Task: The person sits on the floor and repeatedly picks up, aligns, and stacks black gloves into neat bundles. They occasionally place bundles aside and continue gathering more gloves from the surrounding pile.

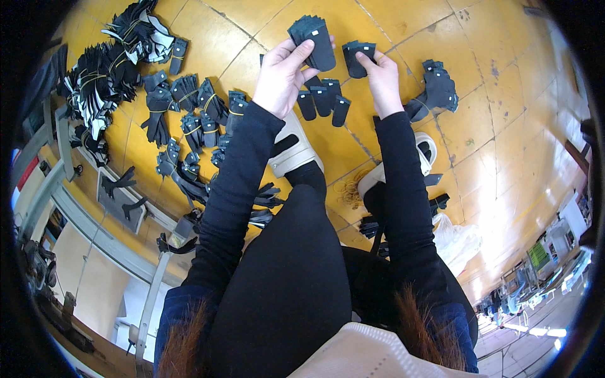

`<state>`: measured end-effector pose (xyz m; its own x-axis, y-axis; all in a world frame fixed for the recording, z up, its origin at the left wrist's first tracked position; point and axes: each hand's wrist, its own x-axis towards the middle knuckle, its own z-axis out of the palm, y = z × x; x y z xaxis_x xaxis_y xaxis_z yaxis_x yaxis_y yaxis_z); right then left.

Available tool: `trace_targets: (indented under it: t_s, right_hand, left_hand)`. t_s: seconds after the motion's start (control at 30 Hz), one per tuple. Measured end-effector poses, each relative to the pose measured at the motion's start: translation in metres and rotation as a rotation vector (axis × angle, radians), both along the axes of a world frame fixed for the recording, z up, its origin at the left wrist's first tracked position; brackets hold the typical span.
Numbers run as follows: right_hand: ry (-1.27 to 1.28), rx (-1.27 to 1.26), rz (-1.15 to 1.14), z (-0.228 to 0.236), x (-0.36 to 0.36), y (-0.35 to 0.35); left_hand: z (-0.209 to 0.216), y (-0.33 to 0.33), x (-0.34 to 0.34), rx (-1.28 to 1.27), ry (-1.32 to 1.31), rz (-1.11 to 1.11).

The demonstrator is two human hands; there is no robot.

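My left hand (281,77) is closed on a fanned stack of dark fabric pieces (321,49), each rounded at one end, with a small white label on the top one. The thumb presses on top. My right hand (382,74) pinches a smaller stack of the same dark fabric pieces (353,63) between thumb and fingers, a little apart from the first stack. Below and between the hands, several loose dark pieces (320,99) lie on the yellow floor. To the right of my right hand lies a layered pile of dark pieces (439,88).
Several banded bundles (184,93) of dark pieces cover the floor at left. Beyond them are larger black-and-white bundles (94,79). Loose rubber bands (348,190) lie between my white sandals (295,148). A white plastic bag (455,244) sits at right; a metal frame (104,217) stands at left.
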<state>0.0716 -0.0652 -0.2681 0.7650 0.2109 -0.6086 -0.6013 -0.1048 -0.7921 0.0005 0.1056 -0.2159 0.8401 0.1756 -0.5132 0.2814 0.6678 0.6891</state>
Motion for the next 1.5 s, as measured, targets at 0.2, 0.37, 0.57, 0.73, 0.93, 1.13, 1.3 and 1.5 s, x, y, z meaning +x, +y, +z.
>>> trace_targets:
  t_s: [0.2, 0.37, 0.57, 0.73, 0.93, 1.13, 1.3, 1.5]
  right_hand:
    - [0.094, 0.489, -0.100, 0.044, -0.006, 0.016]
    - [0.012, 0.304, -0.098, 0.060, -0.015, 0.031]
    - [0.177, 0.577, -0.310, 0.065, -0.017, 0.027]
    - [0.074, 0.465, -0.200, 0.062, -0.018, 0.028]
    - [0.125, 0.513, -0.309, 0.058, -0.016, 0.022]
    - [0.194, 0.452, -0.371, 0.038, -0.008, 0.009]
    - [0.273, 0.414, -0.386, 0.026, -0.008, 0.010]
    - [0.322, 0.448, -0.228, 0.008, -0.015, 0.012]
  left_hand:
    - [-0.011, -0.002, -0.005, 0.131, 0.141, -0.002]
    - [-0.001, -0.011, 0.000, 0.012, 0.084, 0.016]
    - [0.005, -0.008, 0.001, -0.112, 0.034, 0.062]
    - [0.008, -0.008, -0.001, 0.024, 0.086, 0.000]
    - [-0.001, -0.010, 0.005, -0.209, 0.114, 0.067]
    - [-0.059, -0.012, 0.022, 0.567, 0.064, -0.156]
    - [-0.097, -0.015, 0.029, 1.351, -0.051, -0.350]
    - [-0.072, -0.013, 0.020, 1.417, 0.041, -0.036]
